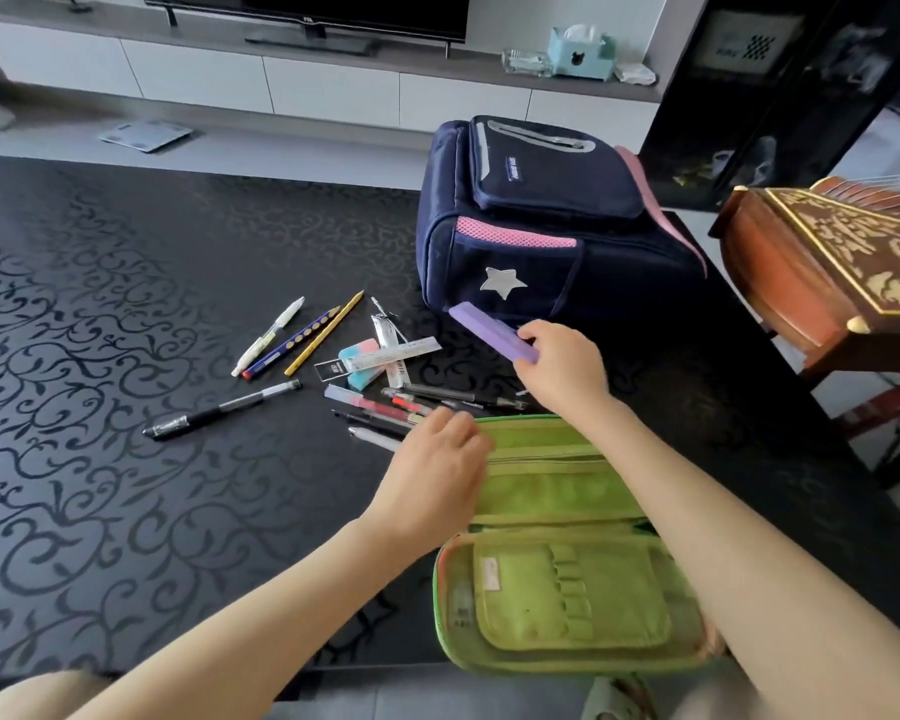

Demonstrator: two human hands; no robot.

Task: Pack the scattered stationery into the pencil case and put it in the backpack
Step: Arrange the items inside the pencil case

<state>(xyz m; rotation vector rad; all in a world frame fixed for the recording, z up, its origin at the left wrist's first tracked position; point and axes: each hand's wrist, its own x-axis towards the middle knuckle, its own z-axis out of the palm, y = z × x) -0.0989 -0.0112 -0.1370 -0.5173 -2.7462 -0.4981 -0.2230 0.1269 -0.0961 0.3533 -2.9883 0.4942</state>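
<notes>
A green pencil case (557,517) lies open at the table's near right edge. My left hand (432,470) rests on its upper left corner, fingers curled over the rim. My right hand (562,371) holds a flat purple box (484,332) by its near end, just above the table in front of the navy backpack (536,220). Scattered stationery lies left of my hands: a black pen (219,410), a white pen (268,335), a blue pencil (292,343), a yellow pencil (326,332), a pink-and-blue eraser (359,350), a clear ruler (385,358) and several red and black pens (417,405).
The black patterned table (100,356) stretches far to the left. A carved wooden box (822,272) sits on a stand at the right. A TV cabinet (281,80) with a tissue box (583,52) stands behind.
</notes>
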